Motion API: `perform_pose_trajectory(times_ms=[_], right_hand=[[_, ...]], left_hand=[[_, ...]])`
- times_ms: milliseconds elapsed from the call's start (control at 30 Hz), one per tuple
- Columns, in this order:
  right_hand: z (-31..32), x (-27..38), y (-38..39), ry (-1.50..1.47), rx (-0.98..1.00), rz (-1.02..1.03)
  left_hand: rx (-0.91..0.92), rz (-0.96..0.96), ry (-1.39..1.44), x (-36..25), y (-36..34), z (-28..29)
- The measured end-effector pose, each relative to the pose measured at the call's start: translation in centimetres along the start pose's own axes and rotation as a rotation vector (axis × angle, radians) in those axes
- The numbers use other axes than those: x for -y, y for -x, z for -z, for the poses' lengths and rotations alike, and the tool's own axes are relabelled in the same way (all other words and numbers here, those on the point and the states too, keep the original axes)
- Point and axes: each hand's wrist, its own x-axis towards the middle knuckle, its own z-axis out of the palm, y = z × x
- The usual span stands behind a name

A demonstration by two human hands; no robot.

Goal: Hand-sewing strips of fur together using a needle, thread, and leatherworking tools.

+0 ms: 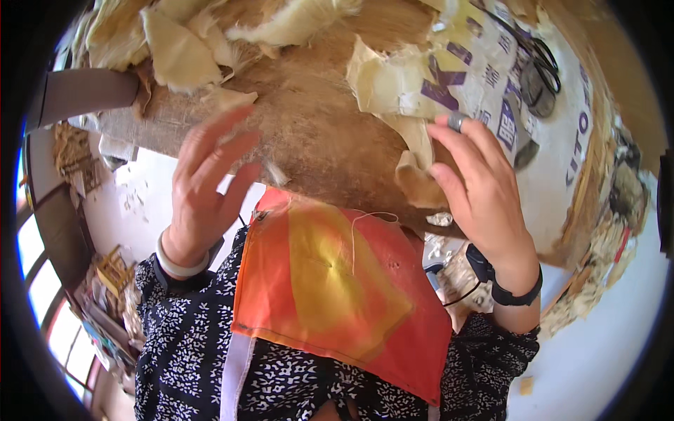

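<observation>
My left hand (pixel 203 186), slightly blurred, is raised at the near left edge of a worn brown wooden board (pixel 295 133). Its fingers are apart and hold nothing. A small pale tuft of hair (pixel 276 173) shows beside its thumb. On the other side, my right hand (pixel 484 179) curves with thumb and fingers apart, a grey band (pixel 456 121) around one finger. Its fingertips are next to a narrow cream hide strip (pixel 415 140); whether they touch it I cannot tell. A larger cream hide piece (pixel 393 81) lies just beyond.
Several furry hide pieces (pixel 179 56) are heaped at the far left. Black-handled scissors (pixel 544 59) lie on a white printed sack (pixel 562 140) at the far right. A grey curved band (pixel 91 95) sticks out left. A red and yellow apron (pixel 337 281) covers my lap, with a loose thread (pixel 354 242).
</observation>
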Motion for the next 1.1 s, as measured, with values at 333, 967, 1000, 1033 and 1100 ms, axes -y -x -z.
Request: perform_pose_trajectory(times_ms=[333,967,1000,1033,1100], right_hand=[[-4.5,-4.4,-6.8,0.439,-0.095,0.379],[-1.5,-9.2,-4.7,-0.461,-0.065,0.093],[-1.5,-9.3,-4.9,-0.360,-0.046,0.203],[-1.5,-9.1,-5.0,-0.322,-0.029,0.246],[-1.5,-8.9,-5.4,-0.244,0.019,0.269]], left_hand=[[0.383,-0.082,-0.031,-3.4,-5.2,0.3],[0.569,-0.241,-0.220,-3.8,-11.4,-8.1],[0.559,-0.252,-0.227,-3.6,-11.5,-8.1],[0.547,-0.252,-0.205,-3.5,-11.5,-8.0],[0.532,-0.252,-0.187,-3.1,-11.5,-8.0]])
